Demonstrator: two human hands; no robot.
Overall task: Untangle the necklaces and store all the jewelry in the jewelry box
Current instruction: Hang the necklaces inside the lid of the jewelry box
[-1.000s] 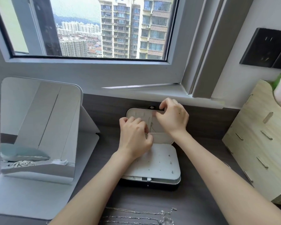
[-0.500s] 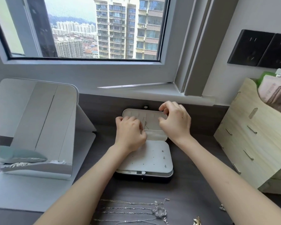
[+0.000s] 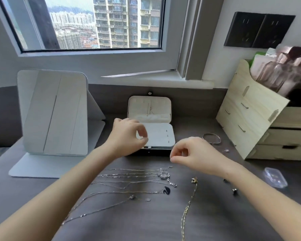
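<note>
The jewelry box point(image 3: 161, 136) stands open at the back of the desk. A thin chain point(image 3: 151, 109) hangs inside its raised lid, and small studs sit on its white tray. My left hand point(image 3: 127, 136) hovers over the box's front left corner with loosely curled fingers, and nothing shows in it. My right hand point(image 3: 191, 153) hovers just right of the box's front, also loosely curled around nothing visible. Several silver necklaces point(image 3: 129, 175) lie in rows on the desk below both hands. A gold chain point(image 3: 189, 206) lies to their right.
A silver bangle point(image 3: 211, 138) lies right of the box. Two small rings point(image 3: 234, 191) and a clear plastic case point(image 3: 274, 177) sit at the right. A standing mirror point(image 3: 54, 112) is at the left, and a wooden drawer organizer point(image 3: 250, 115) at the right.
Both hands have left the box lid and drawn back toward me, leaving the chain hanging in the lid. The view has tilted down, showing more of the necklaces.
</note>
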